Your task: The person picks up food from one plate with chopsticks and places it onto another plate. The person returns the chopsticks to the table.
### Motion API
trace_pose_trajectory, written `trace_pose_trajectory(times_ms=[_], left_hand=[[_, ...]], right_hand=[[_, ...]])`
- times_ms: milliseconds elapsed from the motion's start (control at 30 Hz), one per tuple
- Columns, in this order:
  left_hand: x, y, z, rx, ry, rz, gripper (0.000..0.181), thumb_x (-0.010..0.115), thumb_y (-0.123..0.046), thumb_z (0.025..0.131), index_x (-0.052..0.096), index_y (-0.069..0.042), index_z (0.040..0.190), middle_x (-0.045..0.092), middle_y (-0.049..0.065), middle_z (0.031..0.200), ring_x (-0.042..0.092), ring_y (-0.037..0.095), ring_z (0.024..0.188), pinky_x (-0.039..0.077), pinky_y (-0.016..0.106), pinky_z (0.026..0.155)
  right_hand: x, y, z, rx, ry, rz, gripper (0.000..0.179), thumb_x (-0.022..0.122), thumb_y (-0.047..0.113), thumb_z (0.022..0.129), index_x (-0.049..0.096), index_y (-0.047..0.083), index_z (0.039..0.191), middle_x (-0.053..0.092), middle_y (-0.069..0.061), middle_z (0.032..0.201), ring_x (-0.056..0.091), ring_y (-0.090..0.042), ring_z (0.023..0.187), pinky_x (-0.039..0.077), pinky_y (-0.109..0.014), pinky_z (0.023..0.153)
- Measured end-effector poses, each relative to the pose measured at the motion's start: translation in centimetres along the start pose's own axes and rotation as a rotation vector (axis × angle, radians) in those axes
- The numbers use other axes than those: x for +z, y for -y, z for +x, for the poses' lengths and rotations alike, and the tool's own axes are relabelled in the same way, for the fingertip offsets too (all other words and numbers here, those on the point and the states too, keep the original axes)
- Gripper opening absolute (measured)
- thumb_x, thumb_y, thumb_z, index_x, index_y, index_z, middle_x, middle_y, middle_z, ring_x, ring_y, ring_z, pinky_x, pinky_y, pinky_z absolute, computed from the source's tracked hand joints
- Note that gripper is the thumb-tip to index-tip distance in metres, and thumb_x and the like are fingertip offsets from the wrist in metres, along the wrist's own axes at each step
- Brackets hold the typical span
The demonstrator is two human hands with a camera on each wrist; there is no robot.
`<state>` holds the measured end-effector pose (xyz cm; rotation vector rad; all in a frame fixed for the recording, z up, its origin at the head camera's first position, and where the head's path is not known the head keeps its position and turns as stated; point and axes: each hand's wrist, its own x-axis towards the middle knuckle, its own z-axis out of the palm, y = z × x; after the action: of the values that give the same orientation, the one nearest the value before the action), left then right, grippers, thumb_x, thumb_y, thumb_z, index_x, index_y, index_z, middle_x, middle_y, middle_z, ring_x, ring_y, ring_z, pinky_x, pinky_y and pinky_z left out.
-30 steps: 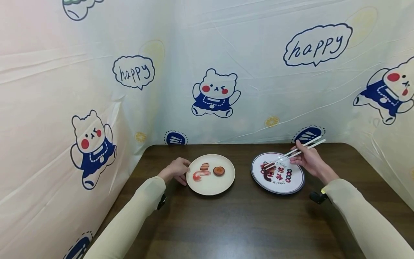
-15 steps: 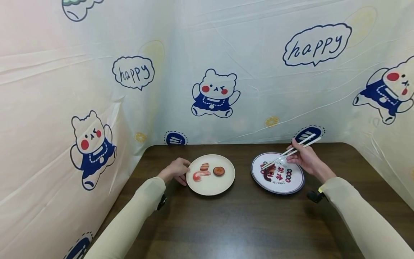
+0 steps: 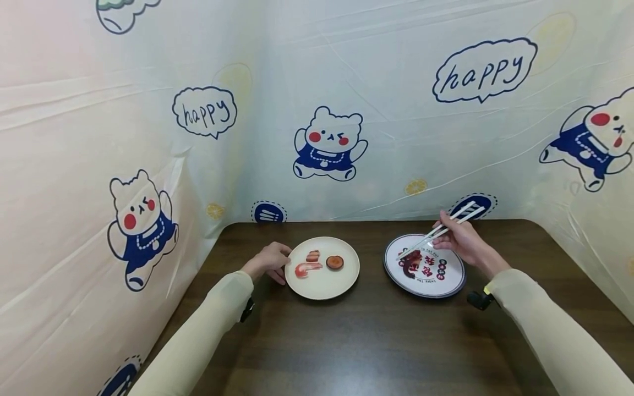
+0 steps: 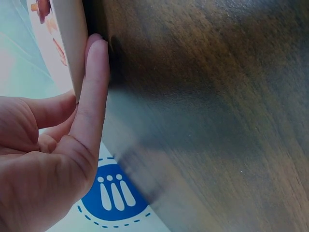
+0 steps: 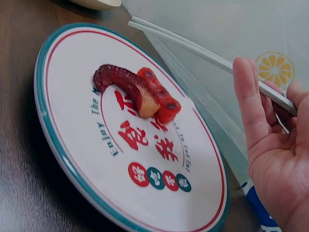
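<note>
Head view: chopsticks (image 5: 212, 58) poised over the patterned plate (image 5: 72, 96)

Closest to me, the brown table (image 3: 356, 341). Beyond it, the left hand (image 3: 269, 260) pinches the rim of the cream plate (image 3: 324, 287) at nine o'clock. At two o'clock on the patterned plate, the right hand (image 3: 463, 239) grips the chopsticks, tips close together; the dark piece (image 5: 113, 79) and red piece (image 5: 169, 104) lie towards nine. I'd part the tips, descend astride one piece, squeeze softly. Behind hangs bear-print cloth (image 3: 386, 137).

— The chopsticks (image 5: 193, 49)?
— White, slanting, tips above the printed plate (image 5: 79, 121), apart from its two red food pieces (image 5: 118, 78).
— And the cream plate (image 3: 322, 287)?
— Round, face up, left of the printed plate, bearing three food slices (image 3: 334, 262).
</note>
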<state>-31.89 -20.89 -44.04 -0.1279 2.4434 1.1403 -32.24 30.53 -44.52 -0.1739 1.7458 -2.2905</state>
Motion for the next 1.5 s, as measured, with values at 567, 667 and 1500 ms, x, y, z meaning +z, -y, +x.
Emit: trace_pose_trajectory(times_ms=[567, 667, 1500], left_hand=[[0.2, 0.3, 0.2, -0.006, 0.003, -0.011, 0.039, 0.054, -0.004, 0.108, 0.056, 0.003, 0.146, 0.071, 0.019, 0.101, 0.074, 0.03, 0.069, 0.067, 0.04, 0.063], [0.1, 0.4, 0.3, -0.007, -0.002, -0.007, 0.039, 0.055, -0.005, 0.108, 0.056, 0.002, 0.146, 0.071, 0.019, 0.101, 0.074, 0.03, 0.069, 0.067, 0.04, 0.063], [0.1, -0.2, -0.2, 0.001, -0.011, -0.006, 0.039, 0.053, -0.005, 0.109, 0.055, 0.001, 0.147, 0.07, 0.02, 0.104, 0.073, 0.029, 0.069, 0.067, 0.039, 0.063]], right_hand=[[3.2, -0.3, 1.1, -0.025, 0.029, -0.036, 0.042, 0.045, 0.038, 0.114, 0.068, 0.006, 0.1, 0.073, -0.01, 0.079, 0.074, -0.017, 0.069, 0.066, -0.03, 0.071], [3.6, -0.4, 1.4, -0.024, 0.034, -0.037, 0.042, 0.045, 0.038, 0.114, 0.067, 0.005, 0.1, 0.073, -0.01, 0.08, 0.073, -0.017, 0.069, 0.066, -0.03, 0.071], [6.6, -0.6, 3.4, -0.02, 0.106, 0.096, 0.041, 0.045, 0.034, 0.114, 0.065, 0.0, 0.101, 0.071, -0.016, 0.077, 0.074, -0.021, 0.065, 0.066, -0.033, 0.066]])
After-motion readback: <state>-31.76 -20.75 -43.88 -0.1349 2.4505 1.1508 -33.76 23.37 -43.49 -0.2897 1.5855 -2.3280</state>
